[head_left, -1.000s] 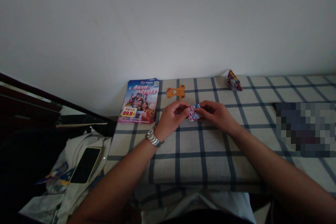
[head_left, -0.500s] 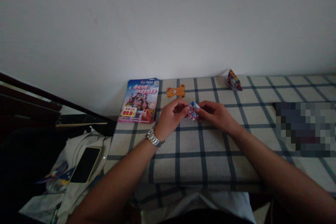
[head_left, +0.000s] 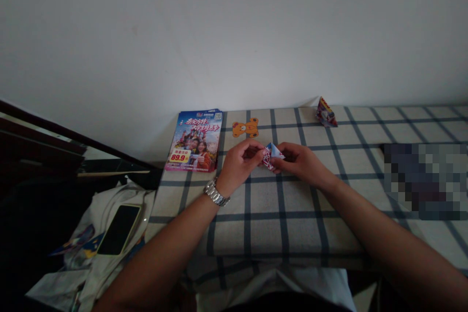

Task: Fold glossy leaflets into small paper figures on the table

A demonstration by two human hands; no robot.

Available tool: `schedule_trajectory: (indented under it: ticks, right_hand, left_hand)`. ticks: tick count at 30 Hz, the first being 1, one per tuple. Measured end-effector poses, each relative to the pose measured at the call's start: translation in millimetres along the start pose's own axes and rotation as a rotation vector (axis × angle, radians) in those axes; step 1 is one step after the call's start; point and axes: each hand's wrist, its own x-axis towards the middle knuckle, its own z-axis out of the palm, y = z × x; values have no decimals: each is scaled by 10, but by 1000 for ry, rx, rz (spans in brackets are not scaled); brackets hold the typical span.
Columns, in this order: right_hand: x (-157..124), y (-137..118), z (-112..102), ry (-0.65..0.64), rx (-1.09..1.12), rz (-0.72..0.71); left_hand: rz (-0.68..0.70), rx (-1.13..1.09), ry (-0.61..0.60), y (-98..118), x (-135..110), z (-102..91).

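On the checked cloth (head_left: 300,228), one folded piece (head_left: 325,113) seems finished, while left hand (head_left: 241,162) and right hand (head_left: 302,163), fingers nearly closed, pinch a paper (head_left: 275,151), perhaps half-folded.

Clearances on the bench (head_left: 252,226): bare surface lies open on my side of my left hand (head_left: 239,163) and right hand (head_left: 303,162), the gap between them being taken up by a folded paper (head_left: 268,159); to my left, the leaflet stack (head_left: 195,141) bars a low sweep; ahead, the wall (head_left: 237,34) bounds reach; ahead and rightward stands a peaked piece (head_left: 325,113), near the wall
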Motion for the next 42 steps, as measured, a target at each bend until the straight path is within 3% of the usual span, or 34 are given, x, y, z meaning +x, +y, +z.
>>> schedule_trajectory:
  ticks: [14,18,28,34,42]
  right_hand:
    - [-27,66,-46,-24,-313,-113]
    - [-26,71,-51,33,-394,-115]
    - [-13,40,-32,-8,-58,-38]
    - [-13,45,-35,-19,-4,-45]
    - [-6,94,-75,9,-95,-56]
  left_hand:
    - [67,63,-68,-7,2,-24]
    - [74,64,-31,-16,18,-31]
    - [40,22,62,-39,37,-58]
    - [39,-52,60,-60,46,-53]
    - [65,-88,22,-63,37,-51]
